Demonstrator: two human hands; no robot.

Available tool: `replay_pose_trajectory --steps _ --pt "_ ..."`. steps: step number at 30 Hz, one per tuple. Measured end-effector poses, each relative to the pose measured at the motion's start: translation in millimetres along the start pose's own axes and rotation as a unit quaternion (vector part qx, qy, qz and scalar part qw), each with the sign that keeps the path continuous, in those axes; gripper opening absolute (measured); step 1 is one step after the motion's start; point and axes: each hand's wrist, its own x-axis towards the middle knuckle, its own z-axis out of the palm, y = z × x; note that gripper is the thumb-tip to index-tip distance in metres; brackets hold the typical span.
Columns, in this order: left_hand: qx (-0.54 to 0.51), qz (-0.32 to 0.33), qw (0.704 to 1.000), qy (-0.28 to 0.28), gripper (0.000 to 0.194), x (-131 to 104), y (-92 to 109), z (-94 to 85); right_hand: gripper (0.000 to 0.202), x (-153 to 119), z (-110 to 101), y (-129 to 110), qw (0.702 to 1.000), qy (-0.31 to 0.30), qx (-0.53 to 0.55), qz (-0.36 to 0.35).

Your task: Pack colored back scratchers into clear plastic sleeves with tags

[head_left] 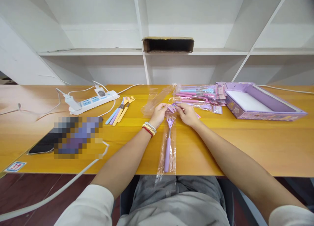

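A purple back scratcher (167,151) with a claw-shaped head lies in a clear plastic bag (173,151), its lower end hanging over the table's front edge. At the bag's top is a small purple header card (171,108). My left hand (159,115), with bracelets on the wrist, pinches the card's left side. My right hand (187,114) has its fingers closed on the card's right side. Behind my right hand lies a pile of bagged back scratchers (196,93), pink, blue and purple.
Several unwrapped back scratchers (120,111) lie to the left, near a white power strip (94,102). Clear bags (155,103) lie behind my left hand. A purple box (265,116) stands at the right. A phone (45,142) and a pixelated item lie at left.
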Motion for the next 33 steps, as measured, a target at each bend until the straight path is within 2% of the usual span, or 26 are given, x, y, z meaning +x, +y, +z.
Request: replay_pose_trajectory --steps 6,15,20,26,33 --pt "-0.002 -0.002 1.000 0.010 0.016 -0.1 0.7 -0.3 0.019 -0.5 1.1 2.4 1.000 0.020 0.013 0.017" --pt "0.008 -0.009 1.000 0.008 0.008 -0.7 2.4 -0.4 0.015 0.8 -3.7 -4.9 0.997 0.058 0.014 -0.039" --pt "0.004 -0.010 1.000 -0.013 0.008 -1.1 2.8 -0.7 0.023 2.2 -5.5 -8.5 0.999 0.041 -0.007 -0.004" --pt "0.002 -0.010 1.000 -0.012 0.010 -2.2 3.9 0.4 0.024 1.0 -4.7 -10.4 0.996 0.010 0.062 0.066" --pt "-0.035 -0.013 0.998 -0.045 0.018 -3.0 6.6 -0.6 0.027 -0.6 -4.8 -10.9 0.991 0.011 0.102 0.088"
